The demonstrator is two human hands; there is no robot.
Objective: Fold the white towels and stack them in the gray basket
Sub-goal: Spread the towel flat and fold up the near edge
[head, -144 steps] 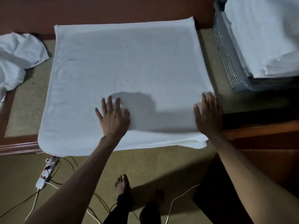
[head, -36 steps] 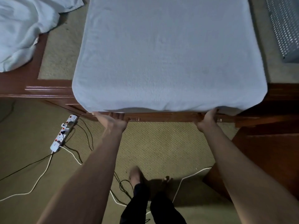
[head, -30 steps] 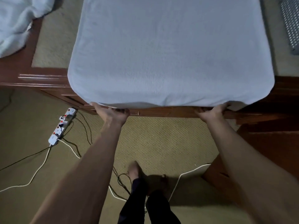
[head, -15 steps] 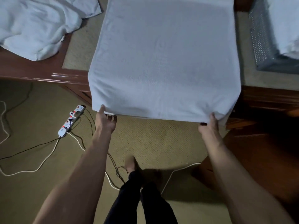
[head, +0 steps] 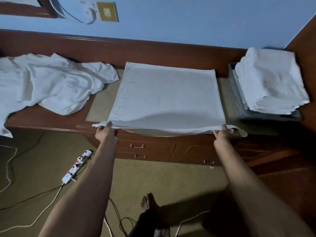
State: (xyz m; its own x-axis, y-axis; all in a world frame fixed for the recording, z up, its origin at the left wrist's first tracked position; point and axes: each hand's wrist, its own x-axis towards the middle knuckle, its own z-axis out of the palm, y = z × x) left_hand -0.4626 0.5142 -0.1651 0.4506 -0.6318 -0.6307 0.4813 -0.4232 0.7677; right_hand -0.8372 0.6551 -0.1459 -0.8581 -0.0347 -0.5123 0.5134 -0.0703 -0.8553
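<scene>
A folded towel [head: 167, 98] is laid mid-worktop [head: 42, 118]. At its 9 o'clock a heap of unfolded towels [head: 51, 82] is spread; at 3 o'clock the basket [head: 237, 100] is set, with a towel stack [head: 270, 79] in it. Its near corners are held by the left hand [head: 106, 132] at 7 o'clock and the right hand [head: 224, 133] at 5 o'clock.

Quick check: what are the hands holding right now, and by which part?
The spread white towel, by its near edge. The left hand grips the near-left corner, and the right hand grips the near-right corner.
</scene>
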